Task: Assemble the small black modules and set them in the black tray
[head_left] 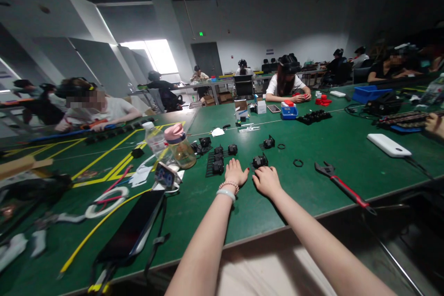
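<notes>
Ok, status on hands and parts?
Left hand open, beside boxy black plastic parts. Right hand open, by similar black part. Red-handled metal wrench lies farther right.

Two separate black fittings [260, 161] sit just ahead of the right hand [268, 181]. Right of it are two black rings [298, 163] and one adjustable wrench [342, 185]; farther off, two blue bins [289, 113]. One pink-lidded bottle [181, 147] stands left of the left hand [236, 172].

Things cropped, blurred or covered
At the right edge, a co-worker's hand [435, 125] is cut off; the forearms [203, 249] are cropped by the bottom edge. Pale items [14, 249] at lower left are blurred. Near centre, the black part [260, 161] is partly covered by the right hand [268, 181].
</notes>
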Available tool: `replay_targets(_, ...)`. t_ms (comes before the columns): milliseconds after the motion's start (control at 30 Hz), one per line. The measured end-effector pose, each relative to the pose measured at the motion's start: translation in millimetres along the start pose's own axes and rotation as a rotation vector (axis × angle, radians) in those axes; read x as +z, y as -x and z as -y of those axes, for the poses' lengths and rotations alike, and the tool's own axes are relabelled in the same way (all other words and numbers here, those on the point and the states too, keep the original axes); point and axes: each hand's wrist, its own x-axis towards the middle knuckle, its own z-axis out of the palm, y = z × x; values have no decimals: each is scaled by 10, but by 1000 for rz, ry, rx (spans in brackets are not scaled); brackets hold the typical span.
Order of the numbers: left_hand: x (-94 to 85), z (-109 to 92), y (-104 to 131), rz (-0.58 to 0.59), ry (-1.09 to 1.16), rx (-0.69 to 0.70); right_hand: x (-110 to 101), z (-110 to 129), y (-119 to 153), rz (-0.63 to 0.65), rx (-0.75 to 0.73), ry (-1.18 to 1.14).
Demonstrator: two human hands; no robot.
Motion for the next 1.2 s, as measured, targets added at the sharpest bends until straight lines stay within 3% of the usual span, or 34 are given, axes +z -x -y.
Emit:
replay_targets(267,-221,176,244,50,40,219,-78,154,120,85,-228,-57)
replay_targets(400,-281,280,288,56,57,232,-109,176,147,97,-311,-113)
replay_targets(533,-225,354,348,-35,201,223,-90,180,156,112,-394,-181)
replay_targets(633,-191,381,380,-34,296,176,-60,187,144,76,-431,-216)
replay_targets(733,-203,392,416,-53,395,135,-38,174,113,-71,-371,-304)
replay_targets(833,-230,377,481,-99,459,133,-18,102,66,-245,-189,-433)
replay_targets(933,-254,328,557,-134,473,164,21,-8,13,-326,-31,-518)
replay_targets(1033,-287,264,622,-182,459,189,78,-87,-28,-281,51,-547)
replay_targets(1200,-331,216,682,-217,457,261,127,-98,-44,-15,60,-557)
